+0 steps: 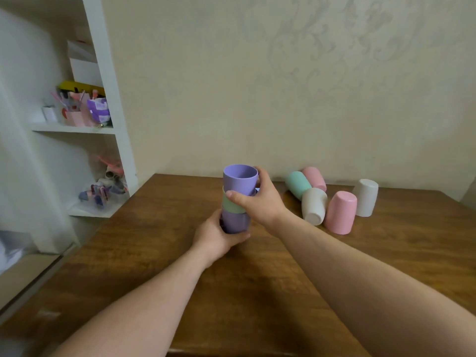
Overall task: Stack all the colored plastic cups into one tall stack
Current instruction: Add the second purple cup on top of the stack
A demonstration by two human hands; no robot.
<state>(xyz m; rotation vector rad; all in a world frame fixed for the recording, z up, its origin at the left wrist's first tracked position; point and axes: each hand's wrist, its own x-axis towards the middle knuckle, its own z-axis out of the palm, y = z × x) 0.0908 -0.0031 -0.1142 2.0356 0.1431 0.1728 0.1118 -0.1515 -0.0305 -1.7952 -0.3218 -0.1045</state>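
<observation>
A short stack of cups (238, 199) stands upright mid-table: purple at the bottom, pale green in the middle, purple on top with its mouth up. My left hand (219, 237) wraps the bottom purple cup. My right hand (257, 199) grips the top purple cup and the green one from the right. Loose cups lie at the back right: a teal cup (297, 184) and a pink cup (314, 177) on their sides, a white cup (313, 206) tipped over, a second pink cup (341, 212) and another white cup (365, 197) mouth down.
The wooden table (257, 279) ends at the beige wall behind the cups. A white shelf unit (108, 104) with boxes, pens and small clutter stands at the left, beside the table's left edge.
</observation>
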